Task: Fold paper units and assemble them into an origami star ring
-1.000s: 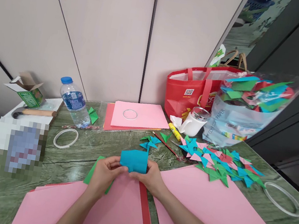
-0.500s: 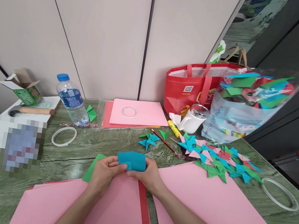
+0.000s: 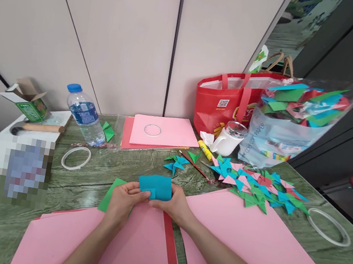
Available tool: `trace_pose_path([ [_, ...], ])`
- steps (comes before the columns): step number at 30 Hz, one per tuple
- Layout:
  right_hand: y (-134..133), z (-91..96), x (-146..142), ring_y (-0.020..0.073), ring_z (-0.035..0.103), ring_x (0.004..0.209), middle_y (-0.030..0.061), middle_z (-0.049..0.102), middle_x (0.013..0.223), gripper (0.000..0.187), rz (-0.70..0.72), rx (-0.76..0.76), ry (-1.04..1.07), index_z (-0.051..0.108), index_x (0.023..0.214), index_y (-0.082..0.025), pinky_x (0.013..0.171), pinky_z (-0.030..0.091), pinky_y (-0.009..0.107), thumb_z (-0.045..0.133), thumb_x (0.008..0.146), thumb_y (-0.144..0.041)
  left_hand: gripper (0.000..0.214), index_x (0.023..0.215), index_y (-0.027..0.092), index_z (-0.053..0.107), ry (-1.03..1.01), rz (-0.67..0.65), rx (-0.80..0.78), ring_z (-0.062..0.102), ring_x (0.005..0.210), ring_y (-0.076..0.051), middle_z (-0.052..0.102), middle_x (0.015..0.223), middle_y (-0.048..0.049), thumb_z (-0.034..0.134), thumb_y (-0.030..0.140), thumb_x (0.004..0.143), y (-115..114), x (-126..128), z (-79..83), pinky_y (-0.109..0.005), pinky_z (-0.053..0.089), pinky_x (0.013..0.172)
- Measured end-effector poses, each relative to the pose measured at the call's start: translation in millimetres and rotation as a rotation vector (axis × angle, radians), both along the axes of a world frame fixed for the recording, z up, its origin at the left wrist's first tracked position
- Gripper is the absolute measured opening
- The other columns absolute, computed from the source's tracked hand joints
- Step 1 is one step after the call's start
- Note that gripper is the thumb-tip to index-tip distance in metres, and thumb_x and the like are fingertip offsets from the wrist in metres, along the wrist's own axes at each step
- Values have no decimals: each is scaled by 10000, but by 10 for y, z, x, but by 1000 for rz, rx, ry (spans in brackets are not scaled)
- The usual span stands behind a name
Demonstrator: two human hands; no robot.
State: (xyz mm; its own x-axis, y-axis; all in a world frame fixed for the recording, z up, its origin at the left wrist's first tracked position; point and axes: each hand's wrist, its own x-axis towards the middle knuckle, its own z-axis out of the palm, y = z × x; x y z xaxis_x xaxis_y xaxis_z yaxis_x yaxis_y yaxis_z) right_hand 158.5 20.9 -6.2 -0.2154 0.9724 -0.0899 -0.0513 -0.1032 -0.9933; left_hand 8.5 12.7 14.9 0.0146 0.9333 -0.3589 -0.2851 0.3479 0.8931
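Note:
A folded piece of blue paper (image 3: 158, 185) is held up between both hands, with a small flap showing at its lower left. My left hand (image 3: 124, 198) pinches its left edge, thumb in front. On the opposite side my right hand (image 3: 177, 205) grips the right edge, its thumb along the bottom. Green paper (image 3: 109, 195) lies partly under my left hand. Below both hands is a stack of pink paper (image 3: 133, 242) with a red edge. Beyond them sits a blue and green folded paper star (image 3: 175, 164).
At right lie many folded paper pieces (image 3: 252, 184), a second pink stack (image 3: 256, 241) and a white ring (image 3: 328, 227). Behind stand a white mug (image 3: 228, 140), a red bag (image 3: 208, 106) and a plastic bag of folded papers (image 3: 286, 128). A water bottle (image 3: 85, 116) and hammer (image 3: 39, 127) are at left.
Both hands keep their hold on the blue paper, which looks almost the same. The whole view has shifted very slightly.

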Motion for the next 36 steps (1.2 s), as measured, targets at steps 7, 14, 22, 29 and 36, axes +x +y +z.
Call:
trace_pose_path([
  [7,1,-26,6,122,537,567,-9,644,689,326,-19,-4,13,633,779,-162,543,445,235,758,533,-335,330,725,118,688,0,-10,3,654,572,-163,727,688,-74,815,269,461,-9,6,5,-246,514,605],
  [14,-16,32,-14,128,547,578,6,656,693,272,-7,-14,6,645,801,-134,565,458,248,719,573,-263,385,750,111,688,-8,-2,-18,662,607,-172,729,716,-80,825,278,432,-13,6,2,-256,525,615],
  [22,-8,36,-31,154,580,635,30,679,748,250,-4,68,-70,658,820,-125,603,478,265,687,606,-250,332,666,111,685,-3,36,-50,663,591,-178,725,679,-78,831,260,408,-38,25,15,-265,532,611],
  [29,-23,-1,-52,158,578,627,29,671,747,207,-47,132,-117,636,794,-141,593,467,266,661,618,-247,280,598,118,669,-58,64,-56,659,577,-178,708,601,-51,830,232,399,-64,71,65,-282,534,645],
  [36,-18,48,-36,106,473,518,-42,576,602,149,-43,134,-177,585,736,-163,501,395,217,593,590,-138,294,590,122,650,-38,93,-46,647,541,-164,686,561,-27,830,232,384,-32,23,65,-265,527,609],
])
